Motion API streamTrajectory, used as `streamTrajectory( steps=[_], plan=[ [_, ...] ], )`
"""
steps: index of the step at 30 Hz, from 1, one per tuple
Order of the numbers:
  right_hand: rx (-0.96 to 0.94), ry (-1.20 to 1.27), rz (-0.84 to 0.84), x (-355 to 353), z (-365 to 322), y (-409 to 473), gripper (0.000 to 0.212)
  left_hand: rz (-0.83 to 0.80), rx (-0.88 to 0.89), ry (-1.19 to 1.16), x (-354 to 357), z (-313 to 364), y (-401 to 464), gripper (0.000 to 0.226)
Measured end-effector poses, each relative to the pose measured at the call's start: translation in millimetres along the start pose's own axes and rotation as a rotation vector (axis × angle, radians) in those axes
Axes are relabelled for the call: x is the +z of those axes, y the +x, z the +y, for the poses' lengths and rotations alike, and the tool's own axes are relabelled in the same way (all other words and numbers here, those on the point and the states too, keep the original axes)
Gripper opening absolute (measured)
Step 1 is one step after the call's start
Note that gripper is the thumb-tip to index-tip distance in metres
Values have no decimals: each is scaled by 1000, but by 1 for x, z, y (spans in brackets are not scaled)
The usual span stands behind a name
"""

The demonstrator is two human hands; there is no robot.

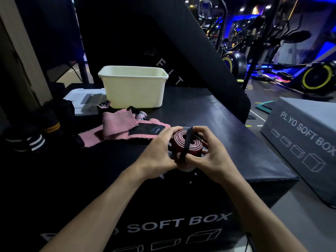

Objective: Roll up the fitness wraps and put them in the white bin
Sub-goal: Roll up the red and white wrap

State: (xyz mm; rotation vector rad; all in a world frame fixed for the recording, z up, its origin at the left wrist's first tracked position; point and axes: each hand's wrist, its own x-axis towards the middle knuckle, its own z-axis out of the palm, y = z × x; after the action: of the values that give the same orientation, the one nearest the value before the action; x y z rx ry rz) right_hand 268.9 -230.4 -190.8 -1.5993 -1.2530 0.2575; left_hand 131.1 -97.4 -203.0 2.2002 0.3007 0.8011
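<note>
Scanning from my left, I see dark striped wraps (34, 140) piled at the edge of the black surface (209, 113), then pink wraps (120, 126) lying unrolled in front of the white bin (134, 88), which stands upright toward the back. Nearer me, my left hand (158, 153) and right hand (209, 151) both curl their grip around the rolled red wrap (187, 144), a black strap crossing its coiled face. A grey box (305, 139) sits far right.

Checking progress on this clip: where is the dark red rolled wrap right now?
In the head view, the dark red rolled wrap is centre frame, held between the left hand and right hand above the black box, nearer than the white bin.
</note>
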Motion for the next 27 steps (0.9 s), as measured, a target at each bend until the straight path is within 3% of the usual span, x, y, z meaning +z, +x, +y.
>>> streamTrajectory(
  steps=[5, 9, 12, 15, 20, 27],
  plan=[
    [-6, -6, 41, 4, -2, 2, 60, 123, -39, 53, 14, 5, -4, 104],
    [-27, -37, 77, 7, -6, 1, 58, -20, -75, 38, 3, 4, -2, 108],
    [-43, -58, 95, 7, -8, 2, 57, -170, -124, -151, -15, -1, -1, 93],
    [-63, -96, 106, 8, -6, 2, 59, -107, -178, -283, -21, 4, -2, 65],
    [-78, -107, 90, 7, -9, 1, 53, 86, -104, 38, -14, 24, -1, 42],
    [-85, -155, 104, 8, -11, 2, 52, 131, -78, 216, -9, 39, 7, 16]
  ],
)
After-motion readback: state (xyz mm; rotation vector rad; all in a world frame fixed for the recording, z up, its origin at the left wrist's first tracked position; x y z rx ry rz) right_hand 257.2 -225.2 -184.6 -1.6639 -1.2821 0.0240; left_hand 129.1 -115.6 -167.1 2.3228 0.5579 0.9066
